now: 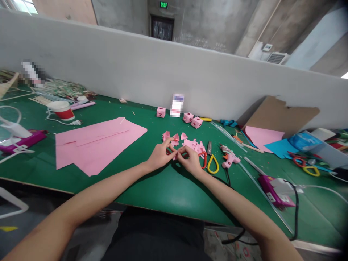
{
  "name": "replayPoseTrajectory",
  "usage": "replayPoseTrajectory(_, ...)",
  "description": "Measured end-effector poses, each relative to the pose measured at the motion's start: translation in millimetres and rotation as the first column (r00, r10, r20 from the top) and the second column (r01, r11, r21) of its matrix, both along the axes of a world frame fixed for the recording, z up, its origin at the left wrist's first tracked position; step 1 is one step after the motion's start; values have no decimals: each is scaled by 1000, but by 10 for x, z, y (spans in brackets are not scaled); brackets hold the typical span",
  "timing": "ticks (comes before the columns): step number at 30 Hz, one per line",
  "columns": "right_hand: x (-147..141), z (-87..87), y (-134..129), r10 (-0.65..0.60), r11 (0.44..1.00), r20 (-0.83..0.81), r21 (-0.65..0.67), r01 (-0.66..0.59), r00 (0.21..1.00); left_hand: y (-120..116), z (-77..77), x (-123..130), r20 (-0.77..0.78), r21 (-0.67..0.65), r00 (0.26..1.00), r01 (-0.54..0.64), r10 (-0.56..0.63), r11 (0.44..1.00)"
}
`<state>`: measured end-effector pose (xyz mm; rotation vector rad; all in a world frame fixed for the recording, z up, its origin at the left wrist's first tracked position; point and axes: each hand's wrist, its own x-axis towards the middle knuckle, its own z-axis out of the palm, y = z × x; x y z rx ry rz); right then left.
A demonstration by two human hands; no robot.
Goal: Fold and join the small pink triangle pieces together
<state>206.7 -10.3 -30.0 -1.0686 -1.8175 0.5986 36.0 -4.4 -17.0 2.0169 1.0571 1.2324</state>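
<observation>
Pink paper piece (175, 157) — small, partly hidden.

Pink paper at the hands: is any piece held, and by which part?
A small pink piece is held at the fingertips of the left hand and right hand; its gripped part is hidden.

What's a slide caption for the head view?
Both hands pinch a small pink paper piece beside scissors and a pink glue gun.
</observation>
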Motion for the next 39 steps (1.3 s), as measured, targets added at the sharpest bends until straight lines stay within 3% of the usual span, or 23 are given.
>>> replayPoseTrajectory(13,31,6,61,-83,993,-132,-90,71,988,23,31,-33,63,128,983,-182,175,975)
replayPoseTrajectory(18,52,-34,91,-90,986,-128,-152,70,988,130,26,-145,128,90,969,-225,213,970)
replayPoseTrajectory(24,40,-50,100,8,986,-129,-165,-30,992,81,-14,-66,90,36,988,-132,128,991)
replayPoseTrajectory(30,33,-18,54,-6,997,-25,-79,4,1000,33,-44,-18,-25,52,999,-30,32,998)
replayPoseTrajectory(39,13,-19,28,31,999,43,-45,-29,999,18,-30,-1,-111,52,993,-45,51,998)
